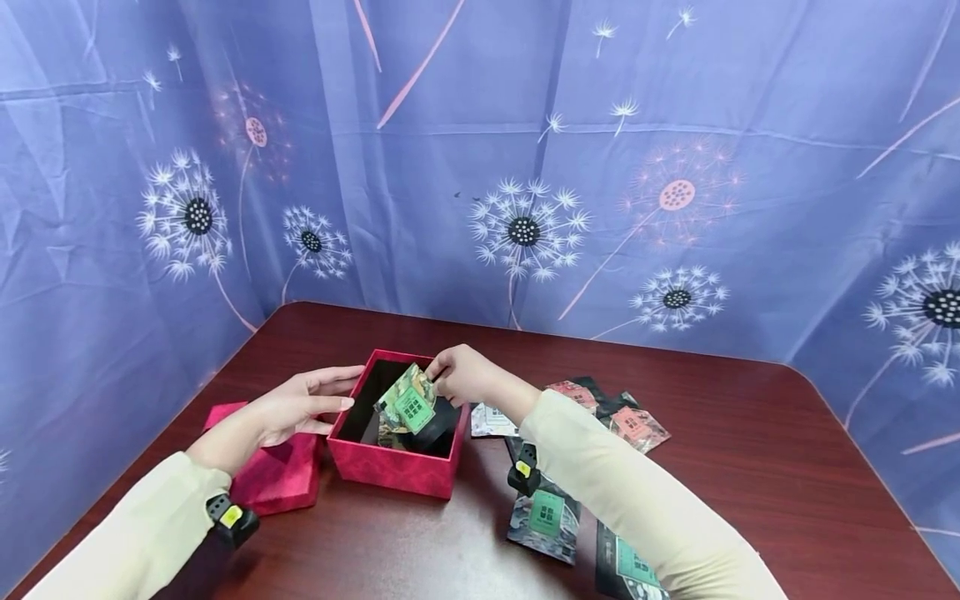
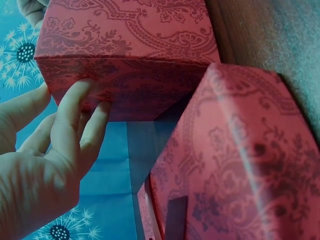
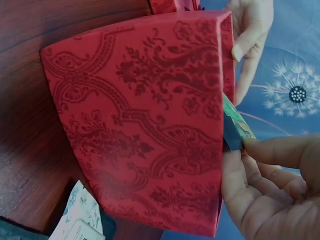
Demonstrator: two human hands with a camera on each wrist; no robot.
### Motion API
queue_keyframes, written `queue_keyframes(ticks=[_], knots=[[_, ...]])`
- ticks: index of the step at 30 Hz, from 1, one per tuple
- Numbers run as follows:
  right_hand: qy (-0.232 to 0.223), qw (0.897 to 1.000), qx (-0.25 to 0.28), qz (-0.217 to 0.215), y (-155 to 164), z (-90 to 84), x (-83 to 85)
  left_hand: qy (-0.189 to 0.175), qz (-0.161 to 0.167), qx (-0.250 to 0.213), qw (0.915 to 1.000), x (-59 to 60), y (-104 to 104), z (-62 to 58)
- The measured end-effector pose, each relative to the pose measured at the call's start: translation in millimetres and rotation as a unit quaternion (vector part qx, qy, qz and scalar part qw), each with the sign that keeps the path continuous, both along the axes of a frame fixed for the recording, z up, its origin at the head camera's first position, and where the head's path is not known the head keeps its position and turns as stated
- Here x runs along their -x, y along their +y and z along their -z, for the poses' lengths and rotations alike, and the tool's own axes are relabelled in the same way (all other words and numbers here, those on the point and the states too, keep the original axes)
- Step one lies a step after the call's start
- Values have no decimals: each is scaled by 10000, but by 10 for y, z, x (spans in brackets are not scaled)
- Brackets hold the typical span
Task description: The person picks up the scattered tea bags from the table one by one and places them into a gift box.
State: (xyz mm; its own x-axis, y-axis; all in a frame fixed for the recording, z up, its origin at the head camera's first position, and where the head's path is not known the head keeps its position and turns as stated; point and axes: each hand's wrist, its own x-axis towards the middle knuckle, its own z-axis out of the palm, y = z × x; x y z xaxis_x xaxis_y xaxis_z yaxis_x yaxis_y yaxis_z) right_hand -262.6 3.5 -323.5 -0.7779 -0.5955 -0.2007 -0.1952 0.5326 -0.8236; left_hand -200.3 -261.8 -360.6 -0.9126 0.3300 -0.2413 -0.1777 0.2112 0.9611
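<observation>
A red patterned box [image 1: 393, 471] with a dark inside stands on the table, its top uncovered. My right hand [image 1: 462, 375] pinches a green and yellow printed sachet [image 1: 411, 403] by its edge, tilted over the box opening. In the right wrist view, thumb and fingers grip that sachet [image 3: 238, 122] at the box rim. Inside the box lie another printed sachet, partly hidden, and something dark. My left hand [image 1: 292, 406] touches the box's left side with extended fingers, which rest on the patterned wall [image 2: 130, 80] in the left wrist view.
The red box lid [image 1: 281, 471] lies left of the box, under my left forearm. Right of the box are several sachets: a white one [image 1: 491, 421], red ones [image 1: 637, 427], a dark one with a green label [image 1: 545, 521] and another [image 1: 630, 562] near the front. A dandelion-print curtain [image 1: 450, 167] hangs behind.
</observation>
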Motion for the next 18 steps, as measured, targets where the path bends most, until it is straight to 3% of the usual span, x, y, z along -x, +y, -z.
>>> queue_keyframes(ticks=[9,18], knots=[[581,9960,-447,-504,-159,36,-96,-20,-16,-59,10000,-9,-3,-4],[685,9930,-670,-697,-300,104,-152,-19,-2,-83,10000,-11,5,-15]])
